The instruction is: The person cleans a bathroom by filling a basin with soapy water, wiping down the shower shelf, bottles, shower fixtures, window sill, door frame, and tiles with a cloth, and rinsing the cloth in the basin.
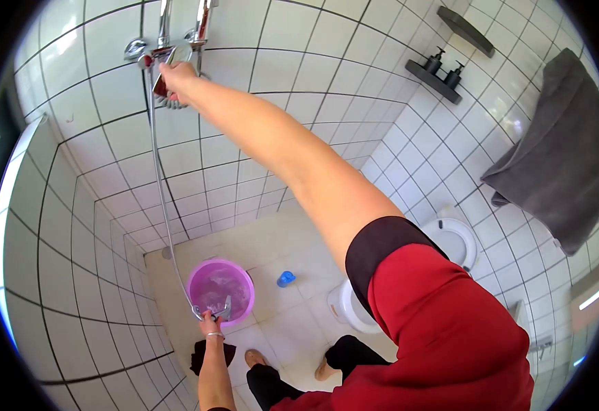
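Observation:
My left hand (210,322), low on the left, is closed around a chrome hand shower (225,309) at the near rim of a pink-purple basin (251,291). Bubbly water (218,288) lies in the basin. From the hand shower a metal hose (164,198) runs up the wall to the shower mixer tap (166,53). High on the left, my right hand (180,81) has its fingers curled round the tap's chrome handle (181,53). The hand covers part of the tap, and I cannot see clearly whether water is flowing.
On the floor lie a small blue object (285,279) and a dark cloth (200,357). A white toilet (474,250) and a white round container (340,305) stand to the right. Black pump bottles (453,75) sit on a corner shelf (426,79); a grey towel (559,151) hangs at right.

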A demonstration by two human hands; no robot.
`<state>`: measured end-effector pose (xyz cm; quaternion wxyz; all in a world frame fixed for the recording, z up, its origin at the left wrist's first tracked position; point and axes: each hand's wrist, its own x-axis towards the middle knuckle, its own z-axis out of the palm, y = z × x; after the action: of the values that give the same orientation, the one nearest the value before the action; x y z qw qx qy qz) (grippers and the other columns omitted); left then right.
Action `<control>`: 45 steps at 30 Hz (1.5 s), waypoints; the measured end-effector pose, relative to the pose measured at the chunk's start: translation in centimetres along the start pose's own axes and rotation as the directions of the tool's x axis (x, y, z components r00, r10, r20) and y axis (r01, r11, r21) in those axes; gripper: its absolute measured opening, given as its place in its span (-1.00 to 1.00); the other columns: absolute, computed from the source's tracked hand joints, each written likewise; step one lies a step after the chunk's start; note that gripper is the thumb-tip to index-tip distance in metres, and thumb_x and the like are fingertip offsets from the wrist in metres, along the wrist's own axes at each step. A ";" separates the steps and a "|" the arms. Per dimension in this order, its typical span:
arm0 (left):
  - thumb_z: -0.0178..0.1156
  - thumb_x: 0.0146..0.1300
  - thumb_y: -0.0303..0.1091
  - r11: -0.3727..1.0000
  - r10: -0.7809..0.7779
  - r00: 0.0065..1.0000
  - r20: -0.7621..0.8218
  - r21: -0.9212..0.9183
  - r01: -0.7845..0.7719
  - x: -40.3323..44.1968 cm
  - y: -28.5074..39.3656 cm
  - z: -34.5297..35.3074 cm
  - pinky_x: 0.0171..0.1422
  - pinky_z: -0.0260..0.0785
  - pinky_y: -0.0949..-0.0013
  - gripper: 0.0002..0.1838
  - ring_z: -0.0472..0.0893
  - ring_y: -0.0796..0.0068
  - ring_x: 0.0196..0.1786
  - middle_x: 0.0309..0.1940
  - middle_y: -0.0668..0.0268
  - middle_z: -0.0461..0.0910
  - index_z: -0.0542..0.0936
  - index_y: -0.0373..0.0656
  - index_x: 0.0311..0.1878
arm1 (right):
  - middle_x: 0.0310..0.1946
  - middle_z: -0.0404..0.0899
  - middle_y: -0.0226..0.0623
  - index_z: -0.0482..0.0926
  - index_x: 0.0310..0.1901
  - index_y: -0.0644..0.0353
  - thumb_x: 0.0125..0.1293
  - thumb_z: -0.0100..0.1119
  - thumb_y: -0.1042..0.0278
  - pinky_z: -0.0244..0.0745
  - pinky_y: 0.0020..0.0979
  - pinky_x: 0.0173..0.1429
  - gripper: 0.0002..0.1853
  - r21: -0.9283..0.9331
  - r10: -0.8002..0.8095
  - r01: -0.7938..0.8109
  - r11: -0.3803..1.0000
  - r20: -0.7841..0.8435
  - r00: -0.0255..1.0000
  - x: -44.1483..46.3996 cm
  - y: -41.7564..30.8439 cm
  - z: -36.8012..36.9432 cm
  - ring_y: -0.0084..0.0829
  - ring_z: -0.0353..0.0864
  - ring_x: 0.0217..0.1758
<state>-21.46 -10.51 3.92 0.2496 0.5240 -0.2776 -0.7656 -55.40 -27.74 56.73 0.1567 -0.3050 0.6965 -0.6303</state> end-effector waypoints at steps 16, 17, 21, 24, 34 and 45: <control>0.11 0.18 -0.19 0.999 0.045 0.939 0.340 -0.025 -0.039 3.3 -1.5 0.0 -0.07 0.38 0.29 -0.53 0.46 0.33 -0.09 -0.07 0.23 0.43 0.34 -0.24 0.09 | -0.26 0.42 -0.23 0.43 -0.23 0.16 -0.05 0.20 0.26 0.34 -0.30 0.00 -0.68 -0.498 -0.335 0.414 0.762 0.244 0.910 -5.2 1.1 -5.3 -0.33 0.40 -0.05; 0.06 0.20 -0.07 0.994 -0.042 0.877 0.479 0.111 -0.013 1.0 1.8 1.3 0.19 0.21 0.26 -0.43 0.34 0.30 0.14 0.10 0.17 0.33 0.29 -0.30 0.14 | -0.29 0.46 -0.18 0.43 -0.17 0.22 -0.02 0.21 0.21 0.40 -0.28 -0.08 -0.61 -0.444 -0.073 0.254 0.859 0.385 0.920 -7.9 1.6 -8.1 -0.31 0.47 -0.13; 0.16 0.09 -0.36 0.982 -0.141 0.989 0.046 0.133 0.134 3.8 -1.5 0.2 -0.08 0.40 0.22 -0.78 0.45 0.37 -0.18 -0.25 0.28 0.46 0.46 -0.14 -0.17 | -0.40 0.48 -0.30 0.39 -0.03 0.25 0.19 0.02 0.29 0.38 -0.44 -0.25 -0.67 -0.568 0.219 0.312 0.761 0.679 0.701 -20.1 8.1 -15.7 -0.50 0.47 -0.34; 0.03 0.08 -0.56 0.987 -0.133 0.991 -0.033 0.082 0.135 3.4 -0.9 0.4 -0.17 0.46 0.28 -0.90 0.43 0.42 -0.26 -0.33 0.28 0.41 0.44 -0.19 -0.31 | -0.35 0.50 -0.25 0.40 -0.04 0.20 0.20 0.01 0.33 0.38 -0.41 -0.18 -0.70 -0.742 0.493 0.086 0.665 0.523 0.695 -29.9 16.5 -22.8 -0.43 0.49 -0.28; 0.17 0.14 -0.21 0.935 -0.302 0.949 0.091 0.221 0.277 10.4 -7.9 -2.3 0.15 0.27 0.24 -0.42 0.28 0.34 0.16 0.12 0.25 0.29 0.26 -0.26 0.17 | -0.33 0.53 -0.33 0.40 -0.01 0.16 0.21 0.04 0.36 0.40 -0.51 -0.12 -0.70 -0.611 0.871 -0.658 0.440 0.112 0.478 -45.3 24.9 -34.7 -0.55 0.50 -0.25; 0.09 0.13 -0.17 0.960 -0.215 0.945 -0.246 0.125 0.251 13.2 -5.1 -3.3 -0.24 0.35 0.19 -0.53 0.45 0.25 -0.13 -0.06 0.24 0.41 0.31 -0.10 0.10 | -0.31 0.56 -0.24 0.47 -0.08 0.16 0.16 0.07 0.33 0.42 -0.45 -0.18 -0.72 -0.810 0.515 -0.495 0.315 -0.292 0.806 -33.2 18.4 -58.6 -0.41 0.53 -0.30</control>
<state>-23.11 -16.26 -9.33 0.1461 0.6559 -0.2416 -0.7001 -69.53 39.11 42.50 0.1793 -0.1145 0.9704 -0.1140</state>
